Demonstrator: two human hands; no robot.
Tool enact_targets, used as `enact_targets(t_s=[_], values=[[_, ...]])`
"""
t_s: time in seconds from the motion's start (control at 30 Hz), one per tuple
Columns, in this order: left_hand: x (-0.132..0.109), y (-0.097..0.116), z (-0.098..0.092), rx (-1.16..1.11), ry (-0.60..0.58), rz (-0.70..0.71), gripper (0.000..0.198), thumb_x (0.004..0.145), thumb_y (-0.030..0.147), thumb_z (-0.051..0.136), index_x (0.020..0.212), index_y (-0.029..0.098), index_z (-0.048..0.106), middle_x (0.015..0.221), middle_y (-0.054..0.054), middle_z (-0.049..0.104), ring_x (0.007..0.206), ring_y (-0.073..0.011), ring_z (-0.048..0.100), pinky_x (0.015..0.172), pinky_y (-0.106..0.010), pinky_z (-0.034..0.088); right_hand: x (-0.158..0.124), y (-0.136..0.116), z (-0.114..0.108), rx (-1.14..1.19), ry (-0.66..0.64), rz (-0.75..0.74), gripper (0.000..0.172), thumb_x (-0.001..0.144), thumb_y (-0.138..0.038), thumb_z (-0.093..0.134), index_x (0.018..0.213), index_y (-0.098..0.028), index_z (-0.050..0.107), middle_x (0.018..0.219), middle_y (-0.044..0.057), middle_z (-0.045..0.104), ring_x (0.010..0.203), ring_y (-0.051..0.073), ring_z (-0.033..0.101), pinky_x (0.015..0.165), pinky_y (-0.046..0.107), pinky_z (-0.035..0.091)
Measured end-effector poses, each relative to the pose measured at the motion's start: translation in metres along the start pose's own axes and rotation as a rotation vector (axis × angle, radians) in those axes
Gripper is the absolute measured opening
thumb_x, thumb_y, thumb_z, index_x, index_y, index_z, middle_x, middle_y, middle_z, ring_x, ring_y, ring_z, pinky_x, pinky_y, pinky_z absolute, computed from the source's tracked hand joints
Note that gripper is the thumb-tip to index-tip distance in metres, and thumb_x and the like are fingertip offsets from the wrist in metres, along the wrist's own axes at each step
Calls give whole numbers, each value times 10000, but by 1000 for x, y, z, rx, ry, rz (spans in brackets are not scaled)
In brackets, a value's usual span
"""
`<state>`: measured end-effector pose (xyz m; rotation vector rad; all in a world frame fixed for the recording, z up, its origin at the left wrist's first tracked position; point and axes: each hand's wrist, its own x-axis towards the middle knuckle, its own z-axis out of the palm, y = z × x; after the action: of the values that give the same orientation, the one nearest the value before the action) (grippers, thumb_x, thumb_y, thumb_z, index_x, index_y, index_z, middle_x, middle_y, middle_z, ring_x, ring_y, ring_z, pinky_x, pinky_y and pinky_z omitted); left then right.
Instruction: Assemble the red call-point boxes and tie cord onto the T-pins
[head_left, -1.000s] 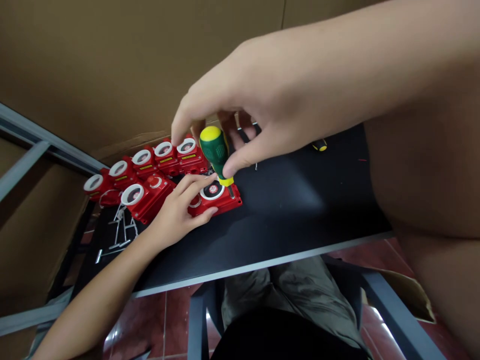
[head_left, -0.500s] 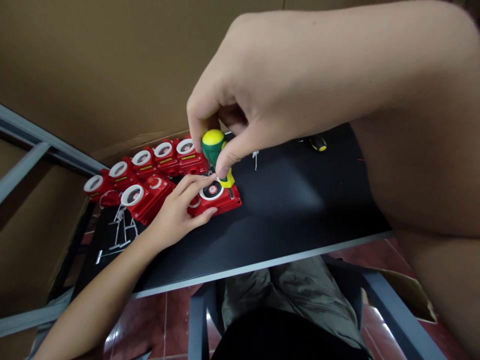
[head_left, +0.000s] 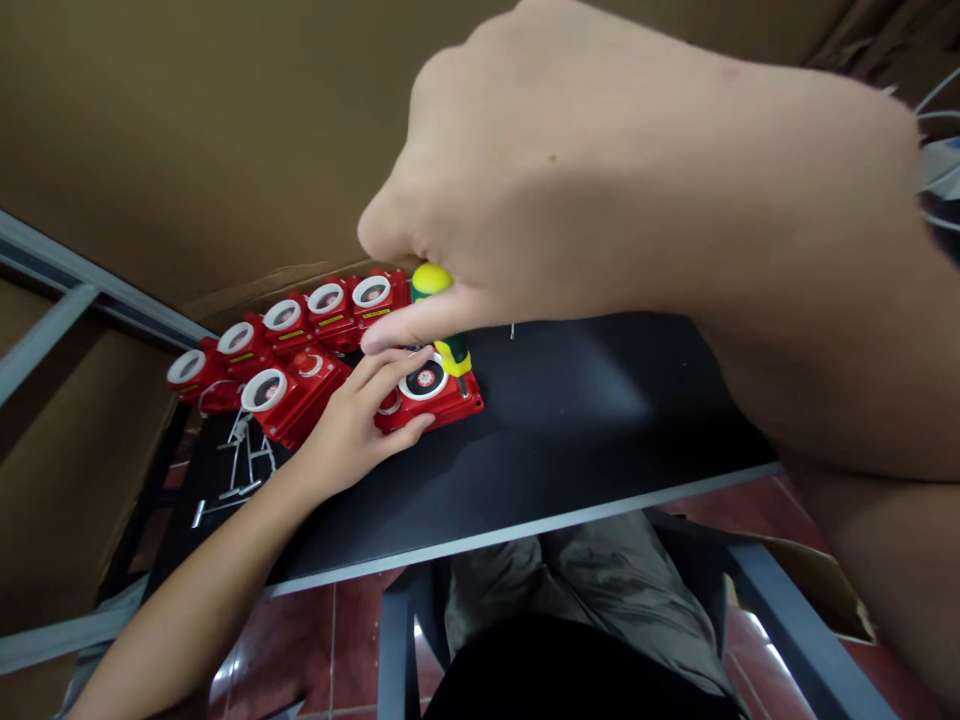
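My right hand (head_left: 570, 190) fills the upper middle of the view, its fingers pinched round the green and yellow handle of a stubby screwdriver (head_left: 437, 300). The screwdriver stands upright with its tip on the right end of a red box with a white and black dial (head_left: 431, 388). My left hand (head_left: 358, 420) lies over the left part of that red box and presses it onto the black tabletop (head_left: 570, 420), its fingers curled round the box.
A row of several more red boxes with white rings (head_left: 285, 325) lies behind and left of the held one. Loose metal pins (head_left: 240, 465) are scattered at the table's left. Brown cardboard (head_left: 225, 130) walls the back. A small screw (head_left: 512, 329) lies on the table.
My right hand has turned on the screwdriver handle and closed over it, now covering most of the handle and the far right of the table. The left hand and red box have stayed put.
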<state>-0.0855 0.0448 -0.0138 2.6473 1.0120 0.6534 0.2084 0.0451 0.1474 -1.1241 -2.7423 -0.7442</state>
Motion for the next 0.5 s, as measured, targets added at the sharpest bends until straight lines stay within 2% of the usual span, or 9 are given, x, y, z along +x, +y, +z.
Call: enact_targets(t_s=[0.13,0.23,0.3,0.37,0.43,0.5], values=[[1,1,-1,-24,-12,23,594,1143,403,757,1712,276,641,1546,-138,725,1433,-331,728,1308,-527,606,5,-4,0,19,25,65,969,1135,-905,286,869,-155,840,897,127,760,1394,523,750,1136,705,604],[1,0,0,-14,5,34,598,1141,402,766,1712,276,642,1543,-137,729,1434,-333,731,1312,-528,605,4,-2,0,85,9,85,1046,1108,-972,224,856,-161,835,754,92,690,1256,470,801,1077,632,620],[1,-1,0,3,11,34,584,1139,427,772,1688,260,664,1543,-142,730,1441,-341,731,1309,-528,609,2,3,1,192,-37,78,994,1073,-1013,343,966,-166,852,806,66,714,1070,365,810,944,497,611],[1,-2,0,5,8,34,572,1140,442,774,1670,248,679,1537,-143,734,1437,-341,736,1299,-516,617,2,12,4,318,-73,25,793,1022,-957,629,1167,-212,859,955,26,771,977,251,763,808,388,532],[1,-1,-1,-9,-5,39,581,1144,423,774,1689,253,663,1535,-137,733,1428,-330,741,1293,-496,621,4,25,9,411,-36,-125,638,971,-780,873,1368,-282,828,1052,-23,785,979,192,721,774,353,470],[1,0,-2,-24,-10,50,609,1145,388,777,1724,269,631,1548,-131,724,1435,-319,738,1293,-481,620,8,35,14,474,53,-328,582,983,-636,934,1452,-313,813,1056,-53,779,934,161,689,788,341,451]])
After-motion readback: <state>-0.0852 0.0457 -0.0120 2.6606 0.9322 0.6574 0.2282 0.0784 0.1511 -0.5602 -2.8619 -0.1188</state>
